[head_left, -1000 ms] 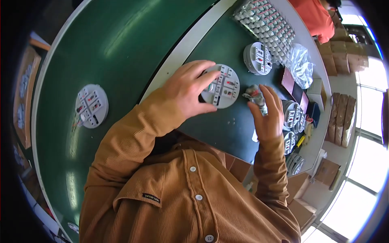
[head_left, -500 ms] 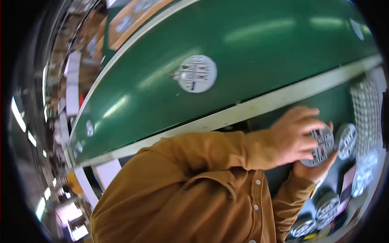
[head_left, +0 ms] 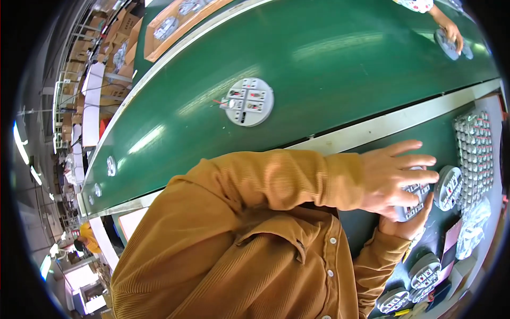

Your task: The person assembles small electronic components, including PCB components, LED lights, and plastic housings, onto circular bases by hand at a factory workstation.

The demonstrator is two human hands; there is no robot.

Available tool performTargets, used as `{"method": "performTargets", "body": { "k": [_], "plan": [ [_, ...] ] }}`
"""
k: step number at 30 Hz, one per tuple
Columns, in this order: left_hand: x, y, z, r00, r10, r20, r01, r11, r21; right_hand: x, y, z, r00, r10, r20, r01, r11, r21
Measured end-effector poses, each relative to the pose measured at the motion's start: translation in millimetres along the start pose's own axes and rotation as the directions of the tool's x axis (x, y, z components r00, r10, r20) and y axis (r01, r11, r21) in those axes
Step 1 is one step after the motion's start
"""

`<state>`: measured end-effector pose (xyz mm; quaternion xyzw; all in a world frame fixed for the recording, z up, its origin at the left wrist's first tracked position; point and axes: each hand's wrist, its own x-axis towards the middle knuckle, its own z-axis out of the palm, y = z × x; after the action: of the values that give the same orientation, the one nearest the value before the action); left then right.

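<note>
My left hand (head_left: 390, 178) reaches across from the left, its fingers spread over a round grey plastic disc (head_left: 408, 212) with small rectangular cells and red and black parts on its face. Whether those fingertips press on the disc I cannot tell. Below it, my right hand (head_left: 406, 228) holds the same disc by its lower edge, its thumb or finger along the right side; the palm is hidden. A second such disc (head_left: 448, 187) stands tilted just right of my fingers. On the green belt, another disc (head_left: 249, 102) lies face up with a thin red wire at its left.
Rows of small grey parts (head_left: 474, 154) lie at the right, above a clear plastic bag (head_left: 473, 228). More discs (head_left: 425, 270) sit at the lower right. A pale rail (head_left: 366, 134) divides bench and belt. Another person's hand (head_left: 451, 32) touches grey discs at the far right.
My left hand's fingers have straightened and spread over the disc. The disc on the belt has shifted slightly left and down. Another person's hand has come in at the upper right.
</note>
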<state>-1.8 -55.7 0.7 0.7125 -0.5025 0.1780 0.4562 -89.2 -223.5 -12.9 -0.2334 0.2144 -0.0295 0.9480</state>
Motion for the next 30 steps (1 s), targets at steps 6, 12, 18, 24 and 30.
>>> {"method": "performTargets", "body": {
  "k": [6,12,18,24,30],
  "plan": [
    [-2.3,-27.1,-12.6,0.957,0.227,-0.181,-0.233,0.972,-0.011,-7.2,17.4,10.4,0.994,0.107,0.017,-0.108,0.982,0.153],
    [29.0,-24.4,-35.4,0.909,-0.416,0.031,0.417,0.904,-0.089,-14.7,41.3,36.8,0.971,-0.219,0.093,0.233,0.953,-0.192],
    [31.6,-18.9,-45.6,0.597,-0.778,0.194,0.795,0.607,-0.01,-26.9,23.7,17.4,0.977,-0.065,0.202,0.172,0.8,-0.574],
    [11.9,-34.8,-48.9,0.685,-0.706,0.18,0.727,0.646,-0.234,-15.3,18.4,23.6,0.991,-0.083,0.109,0.117,0.925,-0.361],
    [10.5,-40.5,-46.1,0.75,-0.642,0.161,0.661,0.714,-0.23,-13.0,15.1,21.8,0.993,-0.065,0.095,0.09,0.952,-0.293]
  ]
}}
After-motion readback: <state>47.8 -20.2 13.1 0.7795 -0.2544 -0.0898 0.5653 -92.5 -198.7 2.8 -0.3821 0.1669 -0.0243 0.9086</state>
